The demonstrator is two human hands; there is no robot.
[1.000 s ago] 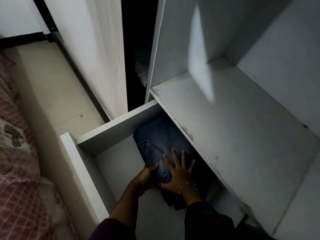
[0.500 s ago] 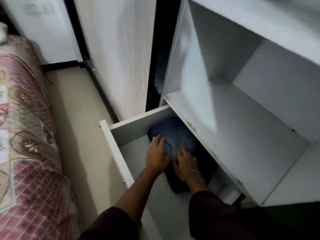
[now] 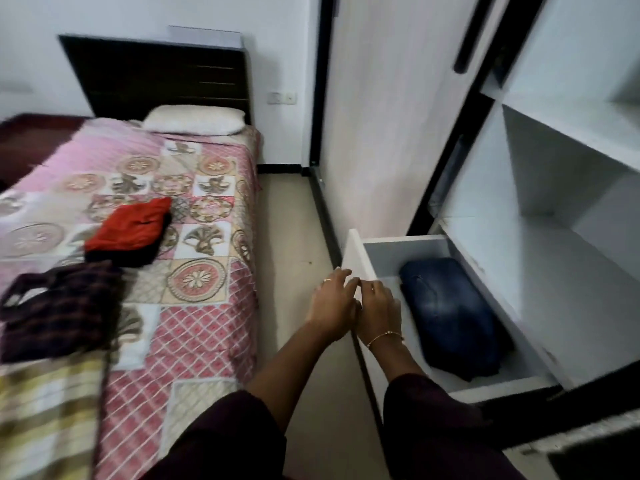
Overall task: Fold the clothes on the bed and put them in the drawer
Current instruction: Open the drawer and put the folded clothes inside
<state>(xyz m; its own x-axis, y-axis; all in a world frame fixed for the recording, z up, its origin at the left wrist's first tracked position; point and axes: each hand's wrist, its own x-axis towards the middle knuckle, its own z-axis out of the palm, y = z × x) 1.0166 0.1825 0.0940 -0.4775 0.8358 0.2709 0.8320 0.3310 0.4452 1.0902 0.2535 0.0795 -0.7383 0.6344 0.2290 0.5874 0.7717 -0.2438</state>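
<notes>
Both our hands at the drawer (image 3: 356, 258) front edge: left hand (image 3: 330, 304) fingers loosely spread, right hand (image 3: 379, 306) fingers relaxed, neither holding anything; jeans (image 3: 450, 313) inside.

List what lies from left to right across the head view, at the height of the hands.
dark checked garment → patterned bedspread → floor strip → left hand → right hand → folded jeans in the open drawer → wardrobe shelf
</notes>
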